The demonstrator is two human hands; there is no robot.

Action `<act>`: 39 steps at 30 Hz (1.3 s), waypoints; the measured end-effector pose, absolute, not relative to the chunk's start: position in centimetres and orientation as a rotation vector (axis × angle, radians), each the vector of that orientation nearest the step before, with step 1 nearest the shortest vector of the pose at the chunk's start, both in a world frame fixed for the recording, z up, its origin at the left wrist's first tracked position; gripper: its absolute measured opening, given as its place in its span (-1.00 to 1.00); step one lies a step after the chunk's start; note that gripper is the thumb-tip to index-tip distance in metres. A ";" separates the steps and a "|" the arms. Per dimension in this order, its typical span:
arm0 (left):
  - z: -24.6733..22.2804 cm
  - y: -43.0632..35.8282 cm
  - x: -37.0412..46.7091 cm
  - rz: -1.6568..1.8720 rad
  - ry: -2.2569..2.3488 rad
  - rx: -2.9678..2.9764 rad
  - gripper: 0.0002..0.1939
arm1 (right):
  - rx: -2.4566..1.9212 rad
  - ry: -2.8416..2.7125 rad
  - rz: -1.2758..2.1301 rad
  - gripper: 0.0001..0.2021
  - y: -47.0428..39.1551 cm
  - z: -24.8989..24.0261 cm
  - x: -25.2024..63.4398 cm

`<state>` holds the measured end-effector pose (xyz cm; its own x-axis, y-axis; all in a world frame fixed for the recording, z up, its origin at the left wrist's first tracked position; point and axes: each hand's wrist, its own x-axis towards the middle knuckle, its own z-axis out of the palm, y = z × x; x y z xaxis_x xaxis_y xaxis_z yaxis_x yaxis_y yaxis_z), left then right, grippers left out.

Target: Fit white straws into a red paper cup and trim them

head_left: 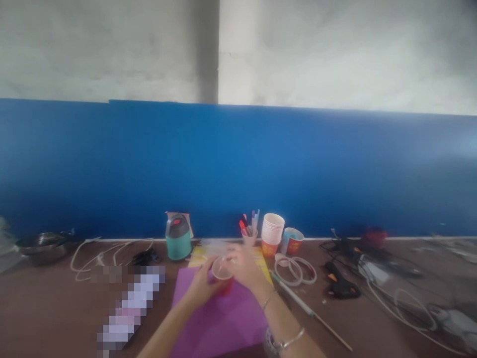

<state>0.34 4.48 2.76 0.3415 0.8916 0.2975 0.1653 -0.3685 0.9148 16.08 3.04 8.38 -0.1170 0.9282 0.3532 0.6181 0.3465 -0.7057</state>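
Observation:
A red and white paper cup (222, 271) stands over a purple sheet (231, 323), its open mouth facing up toward me. Wrapped round the cup's left side is my left hand (204, 284), thumb near its front. My right hand (242, 266) reaches over the cup's right rim, fingers bent together at its far edge; whether they pinch something small is hidden by blur. Yellow sheets (266, 261) lie partly under the purple one.
Behind stand a teal flask (179, 238), a pen cup (249, 238), stacked paper cups (273, 231) and another cup (292, 241). Rightward lie tape rolls (296, 271), a stick (331, 330), a glue gun (341, 283) and cables. A metal bowl (44, 248) sits far left.

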 end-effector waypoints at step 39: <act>3.0 5.4 -1.5 0.850 0.929 1.879 -0.24 | -1.511 -1.692 0.560 -0.35 0.6 2.9 16.1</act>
